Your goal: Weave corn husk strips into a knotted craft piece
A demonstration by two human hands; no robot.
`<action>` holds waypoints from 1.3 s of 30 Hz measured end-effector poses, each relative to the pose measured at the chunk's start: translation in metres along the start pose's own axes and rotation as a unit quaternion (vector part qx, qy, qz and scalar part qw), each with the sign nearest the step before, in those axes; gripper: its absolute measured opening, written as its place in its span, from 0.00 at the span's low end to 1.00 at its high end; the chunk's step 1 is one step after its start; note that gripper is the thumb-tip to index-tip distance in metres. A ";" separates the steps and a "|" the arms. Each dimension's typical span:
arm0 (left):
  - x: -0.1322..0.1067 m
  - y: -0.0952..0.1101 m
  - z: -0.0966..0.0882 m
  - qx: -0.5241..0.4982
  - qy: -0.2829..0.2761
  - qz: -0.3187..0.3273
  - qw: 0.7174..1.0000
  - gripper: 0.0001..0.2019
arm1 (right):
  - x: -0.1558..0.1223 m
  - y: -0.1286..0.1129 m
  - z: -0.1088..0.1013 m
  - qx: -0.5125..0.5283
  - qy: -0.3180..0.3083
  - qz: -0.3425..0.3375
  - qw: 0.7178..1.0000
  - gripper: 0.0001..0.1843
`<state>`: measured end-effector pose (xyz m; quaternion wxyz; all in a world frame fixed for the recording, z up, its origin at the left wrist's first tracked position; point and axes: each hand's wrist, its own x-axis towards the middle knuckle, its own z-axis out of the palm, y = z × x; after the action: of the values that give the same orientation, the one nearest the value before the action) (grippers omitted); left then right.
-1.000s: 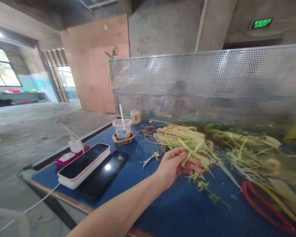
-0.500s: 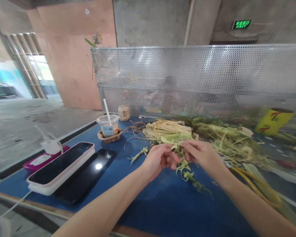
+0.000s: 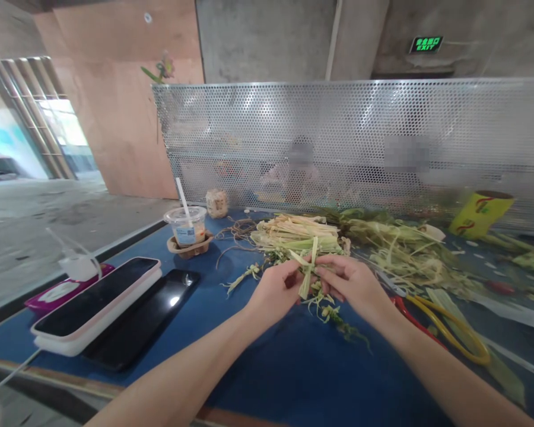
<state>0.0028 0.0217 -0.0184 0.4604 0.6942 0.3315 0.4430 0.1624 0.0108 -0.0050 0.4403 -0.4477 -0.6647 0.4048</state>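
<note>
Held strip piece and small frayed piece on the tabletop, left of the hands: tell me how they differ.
The held strip piece is raised between the left hand and right hand; the small frayed piece lies on the blue tabletop. The held strip piece shows fairly broad, flat, crossing strips; the small frayed piece is narrower, with thin, wispy ends. Both are pale green and look like plant material.

The fingers (image 3: pixel 334 276) partly hide the pale leaf strips (image 3: pixel 308 277).
</note>
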 end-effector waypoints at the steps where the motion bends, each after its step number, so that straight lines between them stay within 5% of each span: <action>1: 0.000 0.000 0.000 -0.002 0.004 0.004 1.000 0.18 | -0.001 0.000 0.000 0.008 0.000 -0.003 1.000 0.14; 5: 0.000 0.005 -0.002 -0.001 0.034 0.001 0.999 0.19 | -0.005 -0.005 -0.001 -0.022 0.037 -0.017 0.999 0.13; 10: 0.001 0.013 -0.005 -0.111 0.021 -0.034 0.993 0.15 | -0.008 -0.011 -0.006 -0.200 0.097 -0.098 0.970 0.10; 16: 0.002 0.019 -0.013 -0.343 -0.121 -0.139 0.921 0.19 | -0.011 -0.015 -0.013 -0.278 0.036 -0.169 0.945 0.10; 21: -0.001 0.021 -0.009 -0.277 -0.142 -0.146 0.939 0.15 | -0.012 -0.013 -0.017 -0.295 -0.012 -0.164 0.941 0.11; 23: -0.001 0.021 -0.007 -0.285 -0.117 -0.126 0.943 0.13 | -0.013 -0.014 -0.017 -0.344 0.049 -0.218 0.912 0.13; 26: -0.001 0.020 -0.003 -0.347 -0.044 -0.105 0.931 0.08 | -0.017 -0.015 -0.011 -0.447 0.167 -0.376 0.794 0.15; 29: -0.001 0.021 0.001 -0.391 0.015 -0.128 0.911 0.05 | -0.021 -0.013 -0.001 -0.525 0.170 -0.444 0.705 0.15; 31: -0.001 0.021 0.004 -0.403 0.033 -0.150 0.902 0.04 | -0.023 -0.009 0.005 -0.553 0.162 -0.436 0.691 0.15; 39: -0.004 0.019 0.009 -0.431 -0.003 -0.122 0.894 0.05 | -0.022 -0.006 0.007 -0.506 0.189 -0.455 0.708 0.08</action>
<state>0.0108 0.0084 -0.0038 0.7658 0.3828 0.1888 0.4811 0.1593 -0.0130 -0.0066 0.3945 -0.3140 -0.7961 -0.3346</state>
